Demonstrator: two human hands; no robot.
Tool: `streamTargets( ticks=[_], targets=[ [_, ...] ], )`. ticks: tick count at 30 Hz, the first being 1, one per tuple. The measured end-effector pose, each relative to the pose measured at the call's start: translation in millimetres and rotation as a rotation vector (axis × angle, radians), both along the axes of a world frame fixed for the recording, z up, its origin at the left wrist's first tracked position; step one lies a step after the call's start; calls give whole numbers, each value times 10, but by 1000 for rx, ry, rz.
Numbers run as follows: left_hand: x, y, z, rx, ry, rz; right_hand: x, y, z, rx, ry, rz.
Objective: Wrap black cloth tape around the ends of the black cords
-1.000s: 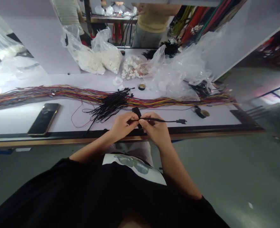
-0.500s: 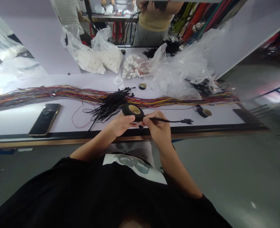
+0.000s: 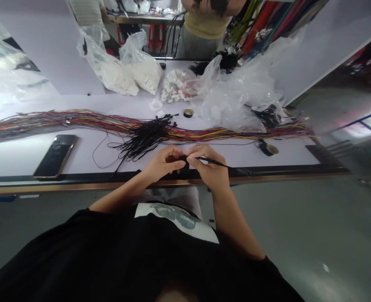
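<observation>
From where I stand, I see the person's left hand with its fingers curled on a black tape roll, which is dark and hard to see well. The right hand pinches a thin black cable between thumb and finger. Both hands are close together by the front edge of the table. The roll is between them, and the cable sticks out to the right. Behind them lie black wires on top of long colored wires. A phone lies on the left.
</observation>
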State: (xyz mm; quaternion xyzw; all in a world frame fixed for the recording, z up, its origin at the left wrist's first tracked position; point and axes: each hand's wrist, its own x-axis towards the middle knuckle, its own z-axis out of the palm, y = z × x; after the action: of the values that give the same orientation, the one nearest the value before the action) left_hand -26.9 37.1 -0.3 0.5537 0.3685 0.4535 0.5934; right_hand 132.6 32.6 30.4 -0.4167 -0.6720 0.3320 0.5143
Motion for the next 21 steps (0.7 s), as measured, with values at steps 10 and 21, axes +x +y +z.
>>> streamTargets(
  ticks=[10,21],
  targets=[
    [40,-40,97,326,488,203,-109,-101,-75,-274,16,-79],
    [82,-80,12,-338,-362,145,-105,-47,-177,-152,-34,-199]
  ],
)
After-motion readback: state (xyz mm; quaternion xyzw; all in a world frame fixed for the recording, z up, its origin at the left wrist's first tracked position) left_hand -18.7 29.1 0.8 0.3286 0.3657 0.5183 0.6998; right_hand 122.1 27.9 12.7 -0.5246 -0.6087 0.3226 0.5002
